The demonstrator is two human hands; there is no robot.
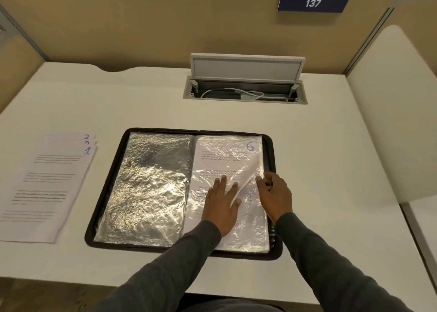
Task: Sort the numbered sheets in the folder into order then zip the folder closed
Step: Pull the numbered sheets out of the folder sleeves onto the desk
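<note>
A black zip folder (pixel 111 177) lies open on the white desk. Its left page is an empty, shiny plastic sleeve (pixel 146 188). The right page holds a printed sheet marked 6 (pixel 227 153) inside a plastic sleeve. My left hand (pixel 222 203) lies flat on that sheet with fingers spread. My right hand (pixel 275 193) is at the sleeve's right edge, fingers curled, and the plastic there lifts in a fold. A stack of loose sheets (pixel 47 188) lies left of the folder, sheet 1 on top, with other numbers peeking out behind it.
An open cable hatch (pixel 244 90) with white cables sits in the desk behind the folder, its lid raised. Partition walls stand behind and at the left. A label reading 137 (pixel 313 3) hangs at upper right. A white rounded panel (pixel 397 113) borders the desk's right side.
</note>
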